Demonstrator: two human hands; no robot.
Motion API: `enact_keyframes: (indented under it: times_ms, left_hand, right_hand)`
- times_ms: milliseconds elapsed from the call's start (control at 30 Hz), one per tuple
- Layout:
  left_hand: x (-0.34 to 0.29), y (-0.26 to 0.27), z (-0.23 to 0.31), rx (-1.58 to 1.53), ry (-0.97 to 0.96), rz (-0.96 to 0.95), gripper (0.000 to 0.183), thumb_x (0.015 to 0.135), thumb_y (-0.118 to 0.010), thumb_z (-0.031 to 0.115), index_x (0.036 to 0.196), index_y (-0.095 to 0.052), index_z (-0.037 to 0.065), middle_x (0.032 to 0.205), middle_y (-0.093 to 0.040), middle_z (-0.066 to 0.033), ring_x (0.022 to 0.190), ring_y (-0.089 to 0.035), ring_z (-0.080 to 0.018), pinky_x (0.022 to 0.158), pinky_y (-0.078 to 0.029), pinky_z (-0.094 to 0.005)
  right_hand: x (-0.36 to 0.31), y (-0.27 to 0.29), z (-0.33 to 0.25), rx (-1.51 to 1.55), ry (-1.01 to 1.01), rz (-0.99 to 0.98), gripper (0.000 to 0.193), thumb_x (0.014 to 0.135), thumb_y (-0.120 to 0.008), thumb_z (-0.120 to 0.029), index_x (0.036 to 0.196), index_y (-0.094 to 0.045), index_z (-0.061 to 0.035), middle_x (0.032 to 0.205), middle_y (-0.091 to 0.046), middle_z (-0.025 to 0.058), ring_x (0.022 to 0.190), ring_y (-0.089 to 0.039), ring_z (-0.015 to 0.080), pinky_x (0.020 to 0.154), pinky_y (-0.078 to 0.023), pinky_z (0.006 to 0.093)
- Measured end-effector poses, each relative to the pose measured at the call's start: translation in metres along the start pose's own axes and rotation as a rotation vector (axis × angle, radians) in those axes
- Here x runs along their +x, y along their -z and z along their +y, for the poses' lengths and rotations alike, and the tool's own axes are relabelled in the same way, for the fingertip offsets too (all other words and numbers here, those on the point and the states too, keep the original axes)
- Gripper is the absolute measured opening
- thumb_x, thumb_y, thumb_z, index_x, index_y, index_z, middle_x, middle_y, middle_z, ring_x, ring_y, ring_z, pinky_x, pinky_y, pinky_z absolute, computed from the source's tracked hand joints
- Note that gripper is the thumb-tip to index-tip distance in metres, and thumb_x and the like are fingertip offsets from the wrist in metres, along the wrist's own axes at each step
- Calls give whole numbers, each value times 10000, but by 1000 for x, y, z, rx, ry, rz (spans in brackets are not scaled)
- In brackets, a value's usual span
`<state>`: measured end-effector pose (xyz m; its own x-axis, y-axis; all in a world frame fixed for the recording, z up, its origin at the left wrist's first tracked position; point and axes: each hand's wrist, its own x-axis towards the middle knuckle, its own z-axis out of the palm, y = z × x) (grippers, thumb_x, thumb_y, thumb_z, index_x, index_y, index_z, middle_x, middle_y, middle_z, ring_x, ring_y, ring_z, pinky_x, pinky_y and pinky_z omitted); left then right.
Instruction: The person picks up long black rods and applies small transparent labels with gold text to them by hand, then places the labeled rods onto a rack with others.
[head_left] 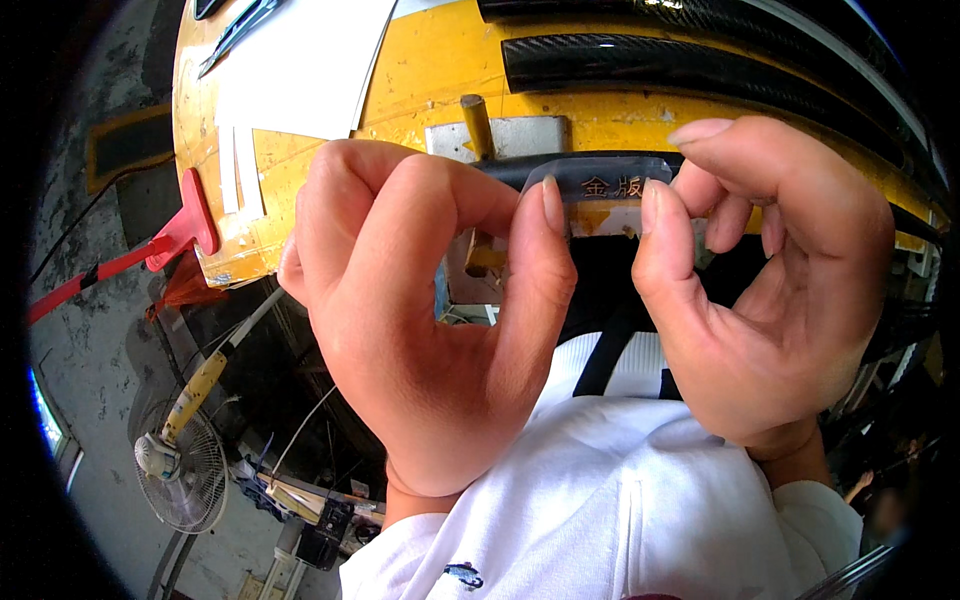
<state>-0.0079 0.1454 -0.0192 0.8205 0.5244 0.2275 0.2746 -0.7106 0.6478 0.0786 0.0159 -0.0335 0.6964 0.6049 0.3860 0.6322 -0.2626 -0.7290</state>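
Observation:
A small strip of clear film (575, 183) with gold lettering is stretched between my two hands. My left hand (420, 300) is closed, pinching the strip's left end between thumb and curled index finger. At its right end, the thumb of my right hand (790, 280) presses on the film; the index finger is raised off it, and what backs the thumb is partly hidden. Just behind the strip runs a slim black rod (540, 160) over a metal block (545, 132) with a yellowish upright peg (478, 125). Whether the film touches the rod, I cannot tell.
Thick black woven-pattern tubes (620, 66) lie along the far right of the yellow table (430, 75). White paper sheets (300, 70), narrow paper strips (240, 170) and tweezers (238, 38) are at the far left. A red-handled tool (185, 225) leans at the table's left corner; a fan (180, 465) stands below.

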Motion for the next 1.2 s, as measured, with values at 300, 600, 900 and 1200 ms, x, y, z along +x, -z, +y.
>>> enact_keyframes:
  times_ms: [300,600,900,1200]
  left_hand:
    - [0,0,0,-3,2,-6,189,786,-686,-8,717,-509,-9,744,-484,-54,743,-457,-161,752,-334,-256]
    - [1,1,-1,-21,9,-5,180,781,-680,-28,727,-508,-18,743,-485,-49,741,-452,-155,741,-340,-250]
    - [1,0,0,-6,-2,-7,177,783,-681,-34,739,-510,-31,731,-478,-43,715,-441,-139,686,-350,-238]
    - [-1,0,-1,-27,-4,10,179,806,-691,-31,755,-520,-41,748,-487,-42,713,-455,-119,677,-365,-223]
  right_hand:
    - [-1,4,-2,-103,10,-49,499,699,-718,131,1129,-548,-56,847,-585,-18,669,-453,69,621,-327,207]
    - [-1,2,-1,-130,56,-27,439,717,-681,132,1105,-574,-43,851,-573,15,680,-463,94,623,-360,225]
    - [-31,-10,-3,-451,225,-243,647,666,-564,115,1309,-555,44,631,-541,56,482,-499,166,463,-411,295]
    - [-47,-9,2,-605,164,-214,730,672,-585,81,1392,-486,10,520,-475,18,413,-473,157,437,-418,298]
